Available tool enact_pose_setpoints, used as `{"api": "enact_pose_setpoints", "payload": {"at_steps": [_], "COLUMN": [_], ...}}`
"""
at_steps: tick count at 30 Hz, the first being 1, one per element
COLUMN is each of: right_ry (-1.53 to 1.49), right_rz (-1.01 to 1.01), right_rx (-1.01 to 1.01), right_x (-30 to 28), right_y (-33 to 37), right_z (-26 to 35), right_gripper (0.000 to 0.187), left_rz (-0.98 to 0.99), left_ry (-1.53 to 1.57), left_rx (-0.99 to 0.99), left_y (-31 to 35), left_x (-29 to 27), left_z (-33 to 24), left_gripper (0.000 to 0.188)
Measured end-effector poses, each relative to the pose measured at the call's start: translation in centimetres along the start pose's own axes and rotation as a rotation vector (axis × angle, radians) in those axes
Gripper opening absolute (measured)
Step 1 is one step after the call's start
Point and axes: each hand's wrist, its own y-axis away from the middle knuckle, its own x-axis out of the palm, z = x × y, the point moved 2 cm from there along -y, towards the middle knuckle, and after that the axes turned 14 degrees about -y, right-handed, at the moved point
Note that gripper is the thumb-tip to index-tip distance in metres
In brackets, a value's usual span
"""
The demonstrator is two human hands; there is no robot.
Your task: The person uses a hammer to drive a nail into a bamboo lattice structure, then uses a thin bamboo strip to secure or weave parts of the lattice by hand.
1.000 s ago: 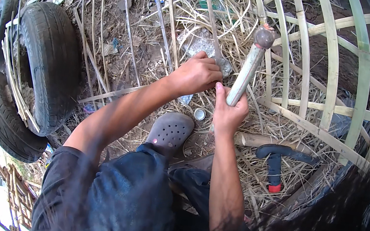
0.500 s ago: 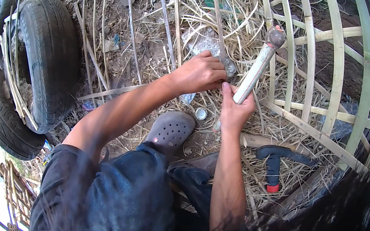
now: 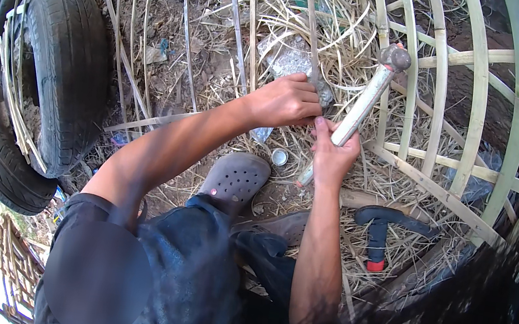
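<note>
Pale, whitish-green handle and dark rounded head: in the head view, a hammer [image 3: 362, 109] leans diagonally just right of the centre of the frame, head end uppermost. The right hand [image 3: 335, 156] grasps its handle below the middle, the butt sticking out to the lower left of the fingers. The left hand [image 3: 290, 102], near the centre, has its fingers curled, their tips meeting the right thumb; whether something small is pinched there is hidden. Just above the left hand lie a grey stone [image 3: 286, 57] and the lower end of a thin wooden strip [image 3: 311, 19] running down from the top edge.

Below the hands, a small white round cap [image 3: 279, 157] lies beside a grey perforated clog [image 3: 236, 182]. Lower right, a black tool with a red end [image 3: 377, 236] rests on dry shavings [image 3: 354, 243]. A slatted lattice [image 3: 478, 94] fills the upper right; black tyres [image 3: 70, 80] stand at left.
</note>
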Motion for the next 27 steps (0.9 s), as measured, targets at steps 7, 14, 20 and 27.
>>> {"api": "enact_pose_setpoints", "payload": {"at_steps": [7,14,20,27], "right_ry": [0.017,0.056,-0.065,-0.199], "right_rz": [0.016,0.036,0.018,-0.007], "right_rx": [0.009,-0.024,0.033,0.058], "right_x": [-0.2,-0.1,0.5,-0.2], "right_y": [-0.5,-0.4,0.9,1.5], "right_z": [0.5,0.6,0.8,0.1], "right_gripper": [0.017,0.02,0.023,0.024], "left_rz": [0.011,0.041,0.024,0.078], "left_ry": [0.128,0.189,0.257,0.059], "left_rx": [0.06,0.03,-0.075,-0.106], "left_y": [-0.5,-0.8,-0.1,0.2], "left_x": [0.6,0.0,-0.5,-2.0], "left_z": [0.9,0.8,0.5,0.9], "left_gripper": [0.019,0.021,0.027,0.032]}}
